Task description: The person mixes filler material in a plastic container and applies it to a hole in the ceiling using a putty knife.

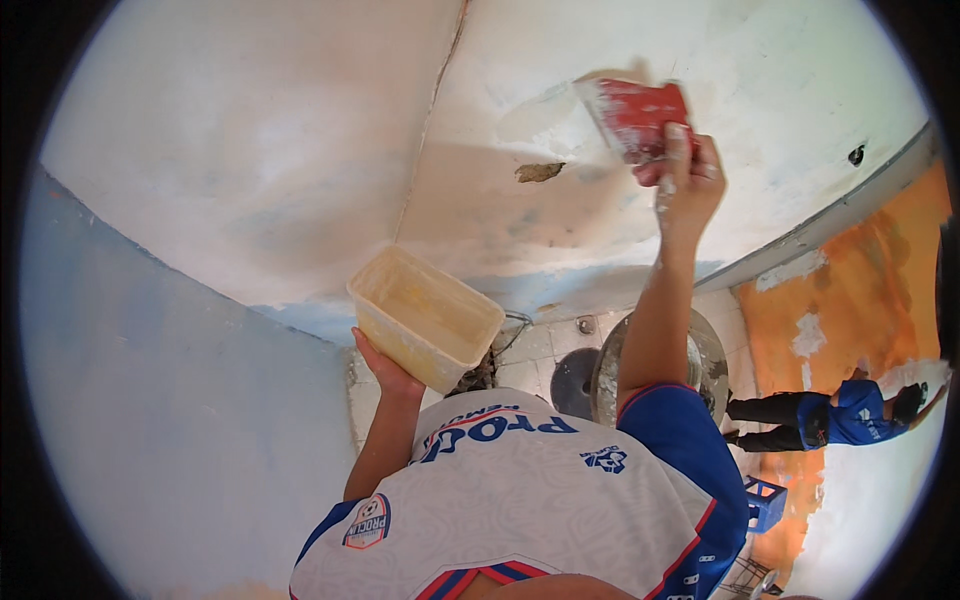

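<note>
Up on the pale wall (300, 150), the right hand (688, 185) had the action, its fingers closed around a red scraper (645, 112) smeared with white paste! The blade was up beside a damp-looking patch, though whether its edge touched the surface was impossible to tell. Just below and left of it gaped a rough brown hole (540, 172), with a long crack (436, 100) running down further left. And down low, the left hand (388, 368) held up a pale yellow tub (425, 312), thumb along its side, the other fingers hidden from sight; the tub's open top showed smeared inner walls. Off to the right, a co-worker in blue (862, 412) reached toward another wall, near a blue crate (766, 503)!
</note>
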The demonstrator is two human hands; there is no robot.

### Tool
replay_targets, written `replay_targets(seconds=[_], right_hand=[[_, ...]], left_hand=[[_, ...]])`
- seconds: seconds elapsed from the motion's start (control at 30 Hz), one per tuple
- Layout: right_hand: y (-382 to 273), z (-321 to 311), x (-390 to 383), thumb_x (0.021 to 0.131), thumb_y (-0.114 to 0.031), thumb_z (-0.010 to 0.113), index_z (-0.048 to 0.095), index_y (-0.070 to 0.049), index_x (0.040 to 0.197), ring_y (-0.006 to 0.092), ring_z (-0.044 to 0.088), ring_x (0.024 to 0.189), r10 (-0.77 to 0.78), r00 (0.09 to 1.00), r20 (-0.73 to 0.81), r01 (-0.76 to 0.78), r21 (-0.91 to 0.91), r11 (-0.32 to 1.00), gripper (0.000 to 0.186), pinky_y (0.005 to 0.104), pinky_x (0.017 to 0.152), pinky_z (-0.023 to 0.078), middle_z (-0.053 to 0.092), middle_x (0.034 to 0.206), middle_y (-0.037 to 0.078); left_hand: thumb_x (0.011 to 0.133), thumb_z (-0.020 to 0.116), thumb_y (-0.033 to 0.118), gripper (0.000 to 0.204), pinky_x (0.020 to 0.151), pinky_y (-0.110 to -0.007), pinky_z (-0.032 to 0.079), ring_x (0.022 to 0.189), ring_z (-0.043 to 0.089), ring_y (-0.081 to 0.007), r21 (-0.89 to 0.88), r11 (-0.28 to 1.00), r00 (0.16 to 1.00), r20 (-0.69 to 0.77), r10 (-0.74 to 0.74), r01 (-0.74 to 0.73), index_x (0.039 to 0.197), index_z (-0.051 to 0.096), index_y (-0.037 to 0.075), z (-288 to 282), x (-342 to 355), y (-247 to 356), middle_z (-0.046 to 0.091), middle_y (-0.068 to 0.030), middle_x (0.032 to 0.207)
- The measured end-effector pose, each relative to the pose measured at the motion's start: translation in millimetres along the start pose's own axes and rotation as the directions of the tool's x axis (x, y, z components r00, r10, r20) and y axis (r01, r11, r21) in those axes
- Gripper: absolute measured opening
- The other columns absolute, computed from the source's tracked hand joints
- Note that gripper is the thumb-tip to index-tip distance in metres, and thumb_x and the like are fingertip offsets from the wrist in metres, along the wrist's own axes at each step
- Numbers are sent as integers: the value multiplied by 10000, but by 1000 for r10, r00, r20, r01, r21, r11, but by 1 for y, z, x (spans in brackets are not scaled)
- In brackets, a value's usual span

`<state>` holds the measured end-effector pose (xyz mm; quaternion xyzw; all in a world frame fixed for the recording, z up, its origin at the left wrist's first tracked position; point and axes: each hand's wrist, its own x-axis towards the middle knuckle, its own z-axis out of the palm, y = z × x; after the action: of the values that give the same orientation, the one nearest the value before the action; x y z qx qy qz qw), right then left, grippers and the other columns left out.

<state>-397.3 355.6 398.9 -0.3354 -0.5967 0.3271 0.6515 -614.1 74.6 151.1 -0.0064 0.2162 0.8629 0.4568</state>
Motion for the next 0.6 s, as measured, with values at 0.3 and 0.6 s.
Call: replay_targets(seconds=[0.3,0.6], right_hand=[[-5,-3,-12,1014,-206,681,643,21,908,101,609,520,-33,997,66,31,35,999,253,253,490,449,646,662,67],[10,-7,-7,1004,-190,688,657,5,910,101,606,542,-64,998,-10,65,202,977,219,255,504,462,671,712,60]], left_hand=[[1020,290,721,778,1173,-474,389,1439,424,-302,67,995,997,22,68,-70,1584,329,186,15,6,-3,425,-71,1579],[1025,269,713,771,1181,-464,378,1445,414,-299,46,990,990,53,128,-131,1587,323,187,11,1,-10,406,-63,1595]])
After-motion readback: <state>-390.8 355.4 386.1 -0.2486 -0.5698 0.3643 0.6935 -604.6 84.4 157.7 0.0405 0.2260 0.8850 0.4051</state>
